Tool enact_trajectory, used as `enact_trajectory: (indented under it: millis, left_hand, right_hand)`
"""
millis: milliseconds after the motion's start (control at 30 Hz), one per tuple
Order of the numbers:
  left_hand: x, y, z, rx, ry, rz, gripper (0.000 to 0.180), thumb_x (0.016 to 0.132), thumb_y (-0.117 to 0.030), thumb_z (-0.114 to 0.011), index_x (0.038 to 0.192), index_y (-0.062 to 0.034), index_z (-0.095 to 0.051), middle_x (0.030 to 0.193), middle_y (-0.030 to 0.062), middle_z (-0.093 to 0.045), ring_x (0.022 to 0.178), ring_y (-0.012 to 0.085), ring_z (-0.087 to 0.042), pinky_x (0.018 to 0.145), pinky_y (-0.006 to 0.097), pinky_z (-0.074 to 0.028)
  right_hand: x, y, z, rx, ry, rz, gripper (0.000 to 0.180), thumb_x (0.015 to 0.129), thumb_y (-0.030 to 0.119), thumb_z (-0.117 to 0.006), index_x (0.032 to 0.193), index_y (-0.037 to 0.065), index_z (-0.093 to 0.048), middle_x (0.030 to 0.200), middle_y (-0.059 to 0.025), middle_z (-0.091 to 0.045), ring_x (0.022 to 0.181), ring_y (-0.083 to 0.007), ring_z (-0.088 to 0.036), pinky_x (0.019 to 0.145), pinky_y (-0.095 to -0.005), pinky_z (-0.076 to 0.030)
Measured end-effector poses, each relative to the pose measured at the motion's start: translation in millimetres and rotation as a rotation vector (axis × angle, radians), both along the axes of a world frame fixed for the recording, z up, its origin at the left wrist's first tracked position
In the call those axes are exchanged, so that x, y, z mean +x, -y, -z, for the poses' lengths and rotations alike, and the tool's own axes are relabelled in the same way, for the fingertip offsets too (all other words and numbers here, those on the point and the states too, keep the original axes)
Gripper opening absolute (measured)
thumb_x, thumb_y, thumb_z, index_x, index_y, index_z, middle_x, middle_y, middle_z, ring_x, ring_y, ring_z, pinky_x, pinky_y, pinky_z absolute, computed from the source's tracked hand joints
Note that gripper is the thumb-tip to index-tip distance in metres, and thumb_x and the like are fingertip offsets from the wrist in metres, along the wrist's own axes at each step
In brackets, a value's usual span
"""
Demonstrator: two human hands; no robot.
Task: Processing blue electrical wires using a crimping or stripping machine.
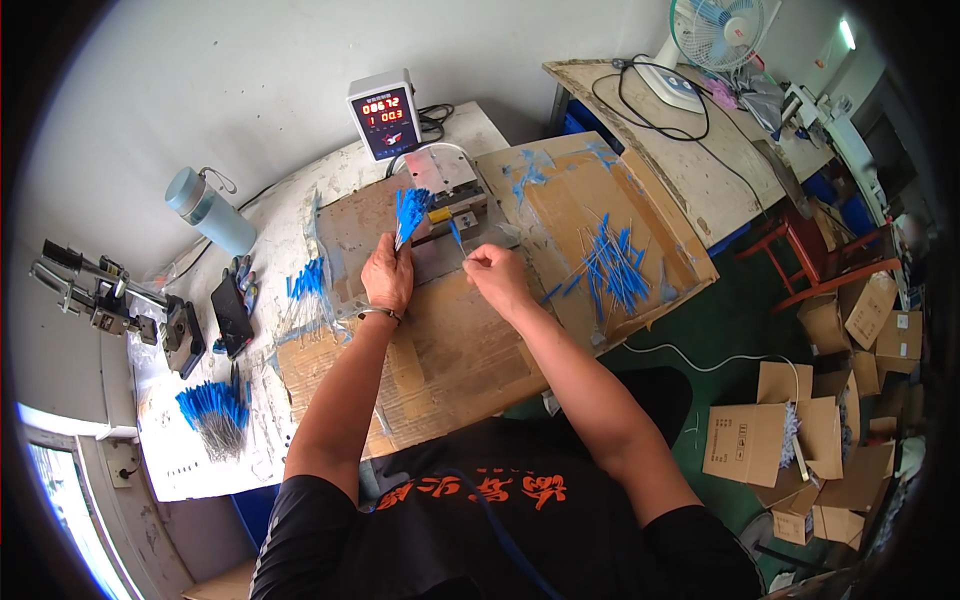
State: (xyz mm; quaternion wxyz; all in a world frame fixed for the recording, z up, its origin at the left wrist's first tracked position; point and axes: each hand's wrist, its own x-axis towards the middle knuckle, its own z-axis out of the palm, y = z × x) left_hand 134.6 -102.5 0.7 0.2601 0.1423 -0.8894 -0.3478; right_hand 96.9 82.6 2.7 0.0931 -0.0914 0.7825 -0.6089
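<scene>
My left hand (388, 277) is closed around a bundle of thin wire pieces with blue ends (411, 212), the blue ends pointing up. Pinched in the fingers of my right hand (498, 277) is a single blue-ended wire piece (456, 233), its blue end up close to the front of a small bench machine (445, 172). That machine has a metal top plate and a yellow part (440, 214) at its front. Both hands are over the cardboard-covered work surface (450, 330). To the right, a loose heap of blue-ended wire pieces (615, 268) lies on a cardboard tray (570, 185).
Behind the machine stands a counter box with a red display (383, 115). A light-blue bottle (212, 212), a phone (232, 312), a metal clamp stand (110, 295) and more blue-ended bundles (213, 412) occupy the left. A fan (725, 30) and cartons (760, 440) are at right.
</scene>
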Motion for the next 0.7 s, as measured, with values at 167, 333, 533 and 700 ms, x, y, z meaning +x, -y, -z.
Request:
enact_trajectory:
  millis: [167, 333, 533, 700]
  left_hand:
    - [-1, 1, 3, -0.118, 0.110, -0.031, 0.014, 0.085, -0.024, -0.058, 0.094, -0.0134, -0.056, 0.078, 0.0175, -0.063, 0.077, 0.0392, -0.060, 0.066, 0.048, -0.046]
    - [0, -1, 0, -0.152, 0.080, 0.034, 0.014, 0.085, -0.025, -0.056, 0.094, -0.0145, -0.056, 0.079, 0.0159, -0.064, 0.076, 0.0386, -0.061, 0.067, 0.047, -0.046]
    - [-1, -2, -3, -0.261, 0.119, 0.032, 0.013, 0.085, -0.024, -0.056, 0.094, -0.0149, -0.056, 0.081, 0.0153, -0.065, 0.077, 0.0380, -0.061, 0.067, 0.047, -0.048]
    - [2, -4, -6, -0.287, 0.124, 0.057, 0.015, 0.085, -0.026, -0.056, 0.096, -0.0152, -0.057, 0.084, 0.0148, -0.065, 0.078, 0.0378, -0.062, 0.067, 0.047, -0.048]
  right_hand:
    - [4, -2, 5, -0.040, -0.139, 0.007, 0.013, 0.081, 0.013, -0.061, 0.084, 0.001, -0.064, 0.068, -0.0058, -0.065, 0.062, -0.0107, -0.060, 0.058, -0.0256, -0.047]
    - [20, -65, -12, 0.037, -0.513, 0.050, 0.006, 0.080, 0.013, -0.060, 0.079, 0.008, -0.063, 0.074, -0.0109, -0.064, 0.067, -0.0259, -0.063, 0.060, -0.0352, -0.048]
    - [-2, -173, -49, 0.653, -0.531, 0.295, 0.002, 0.082, 0.014, -0.060, 0.083, 0.013, -0.062, 0.086, -0.0094, -0.059, 0.083, -0.0321, -0.059, 0.068, -0.0421, -0.048]
    - [-13, -173, -52, 0.817, -0.541, 0.117, 0.006, 0.081, 0.010, -0.060, 0.085, 0.012, -0.063, 0.088, -0.0093, -0.057, 0.083, -0.0304, -0.060, 0.069, -0.0421, -0.048]
